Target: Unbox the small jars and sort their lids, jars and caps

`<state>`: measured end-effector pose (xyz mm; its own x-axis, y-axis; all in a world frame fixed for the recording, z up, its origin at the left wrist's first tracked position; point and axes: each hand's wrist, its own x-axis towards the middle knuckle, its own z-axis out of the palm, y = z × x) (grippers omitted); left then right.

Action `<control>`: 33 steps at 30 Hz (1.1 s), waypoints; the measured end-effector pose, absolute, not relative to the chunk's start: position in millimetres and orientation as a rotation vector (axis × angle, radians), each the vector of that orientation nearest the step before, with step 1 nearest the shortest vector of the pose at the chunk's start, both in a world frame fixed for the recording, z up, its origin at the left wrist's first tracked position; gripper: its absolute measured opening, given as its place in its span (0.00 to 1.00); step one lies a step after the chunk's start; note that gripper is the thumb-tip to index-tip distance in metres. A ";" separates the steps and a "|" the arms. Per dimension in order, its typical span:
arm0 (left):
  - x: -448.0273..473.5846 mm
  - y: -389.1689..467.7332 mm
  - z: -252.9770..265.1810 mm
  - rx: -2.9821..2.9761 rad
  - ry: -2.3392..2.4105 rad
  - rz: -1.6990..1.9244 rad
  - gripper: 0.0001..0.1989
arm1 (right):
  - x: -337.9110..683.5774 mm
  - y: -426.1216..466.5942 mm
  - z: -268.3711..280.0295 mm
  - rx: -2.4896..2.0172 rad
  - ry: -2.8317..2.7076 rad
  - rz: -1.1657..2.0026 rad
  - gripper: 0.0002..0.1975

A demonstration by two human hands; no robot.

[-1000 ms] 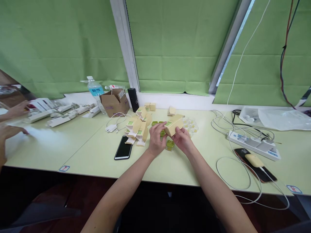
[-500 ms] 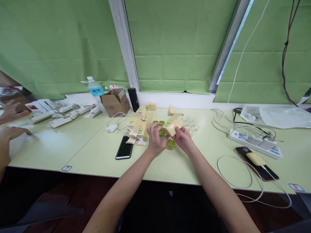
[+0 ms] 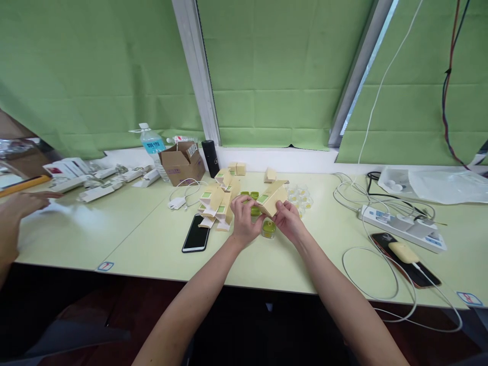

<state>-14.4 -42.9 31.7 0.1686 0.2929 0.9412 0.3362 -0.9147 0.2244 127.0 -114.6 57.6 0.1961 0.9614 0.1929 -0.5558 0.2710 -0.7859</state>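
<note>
Between both hands, tilted above the table, is a small cream cardboard box [image 3: 275,197] with a green label. My left hand [image 3: 245,218] pinches its left end, and my right hand [image 3: 288,217] grips the lower right side. Just below the box stands a small clear container with a green lid [image 3: 269,229]. Behind my left fingers sit several green pieces [image 3: 254,195], partly covered. To the left lies a pile of open cream boxes [image 3: 213,199]. Several clear round cups with yellow centres [image 3: 301,197] are grouped to the right of the held box.
A phone [image 3: 195,234] and a white charger [image 3: 177,203] lie on the left. Behind them stand a brown carton [image 3: 182,165], a water bottle [image 3: 153,147] and a black cylinder [image 3: 210,157]. At right are a power strip [image 3: 402,227], cables and another phone [image 3: 419,274]. Another person's hand [image 3: 26,204] is far left.
My hands keep nearly the same hold on the box. At far left, the other person's hands have shifted, and an orange-yellow bar now shows there. The view has moved slightly.
</note>
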 end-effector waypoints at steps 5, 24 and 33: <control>-14.8 -44.2 29.2 -2.312 -0.571 -1.887 0.05 | 126.6 -115.8 56.2 -0.578 -0.751 1.193 0.22; -14.3 -53.5 33.5 -2.594 -0.569 -1.883 0.13 | 130.1 -114.1 54.2 -0.581 -0.707 1.105 0.20; -8.9 -48.2 29.9 -2.574 -0.749 -1.962 0.09 | 131.1 -112.6 52.1 -0.583 -0.709 1.081 0.18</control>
<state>-8.9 -48.2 29.9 0.2073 0.4525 0.8673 0.2405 -0.8830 0.4031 131.1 -112.6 52.1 0.2951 0.9278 0.2284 -0.5792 0.3638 -0.7295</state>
